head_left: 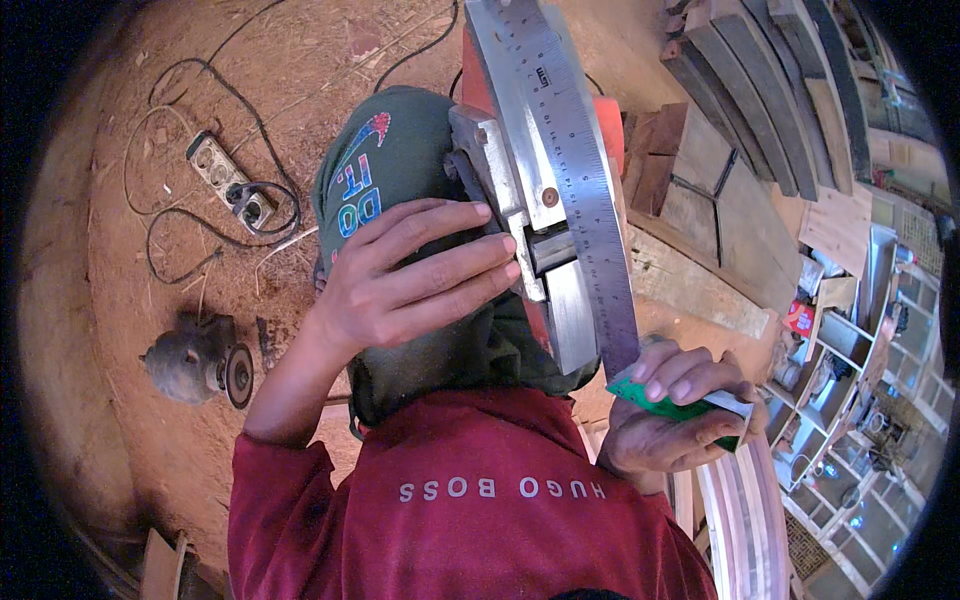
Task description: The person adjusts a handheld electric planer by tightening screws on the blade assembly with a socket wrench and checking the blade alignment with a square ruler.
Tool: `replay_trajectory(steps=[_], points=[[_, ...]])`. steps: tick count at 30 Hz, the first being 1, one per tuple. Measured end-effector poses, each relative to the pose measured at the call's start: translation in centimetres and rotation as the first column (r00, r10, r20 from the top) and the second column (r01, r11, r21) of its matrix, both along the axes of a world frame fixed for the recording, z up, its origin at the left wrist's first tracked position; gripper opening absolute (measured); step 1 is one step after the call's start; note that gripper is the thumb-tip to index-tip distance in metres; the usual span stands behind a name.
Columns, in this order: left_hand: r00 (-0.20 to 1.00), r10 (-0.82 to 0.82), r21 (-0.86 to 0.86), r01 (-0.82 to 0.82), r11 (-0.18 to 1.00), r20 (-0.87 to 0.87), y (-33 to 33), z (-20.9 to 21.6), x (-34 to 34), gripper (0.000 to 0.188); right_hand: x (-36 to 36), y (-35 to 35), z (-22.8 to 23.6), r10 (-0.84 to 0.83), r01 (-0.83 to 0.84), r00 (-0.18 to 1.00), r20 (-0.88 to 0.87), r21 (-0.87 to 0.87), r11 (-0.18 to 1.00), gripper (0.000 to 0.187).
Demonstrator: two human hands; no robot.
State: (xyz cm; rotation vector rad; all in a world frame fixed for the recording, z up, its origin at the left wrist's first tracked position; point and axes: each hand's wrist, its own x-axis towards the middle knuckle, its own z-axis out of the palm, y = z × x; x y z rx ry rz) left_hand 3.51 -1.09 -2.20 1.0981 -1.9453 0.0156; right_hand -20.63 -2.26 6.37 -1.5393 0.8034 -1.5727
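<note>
An orange-bodied electric hand planer lies across my lap with its metal sole and the slot of its cutter drum facing up. Along that sole runs the steel blade of a try square, marked like a ruler. My right hand is closed around the square's green handle at the near end. My left hand lies on the planer's left side, fingers stretched out and fingertips touching the metal edge by the slot. Its thumb is hidden.
On the dirt floor at left are a power strip with black cords and an angle grinder. Stacked curved boards and wooden panels stand at right. Beyond them is a cluttered shelf. Laminated wood strips curve beside my right arm.
</note>
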Motion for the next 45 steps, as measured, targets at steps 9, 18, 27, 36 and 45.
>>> replay_trajectory(steps=[9,18,27,36,45], points=[[1.0,-0.016,0.001,0.016,1.0,0.006,0.0,-0.1,0.2,0.03,-1.5,0.3,-1.5,0.084,-0.085,0.996,-0.044,-0.026,0.996,0.036],[1.0,-0.002,-0.015,0.002,1.0,0.01,0.0,-0.4,0.1,0.03,0.3,0.9,-1.3,0.009,-0.01,1.0,-0.016,-0.059,0.998,0.037],[1.0,-0.009,-0.022,0.009,1.0,0.006,0.0,-0.5,0.0,0.029,0.7,1.3,-1.3,-0.025,0.023,0.998,-0.054,-0.052,0.998,0.038],[1.0,-0.007,-0.021,0.008,1.0,0.008,0.1,-0.3,0.0,0.029,0.8,1.5,-1.3,-0.024,0.02,0.998,-0.059,-0.053,0.998,0.038],[1.0,-0.01,-0.04,0.01,0.999,0.013,0.0,-0.5,0.0,0.03,0.7,1.4,-1.8,-0.056,0.046,0.994,-0.098,-0.095,0.994,0.037]])
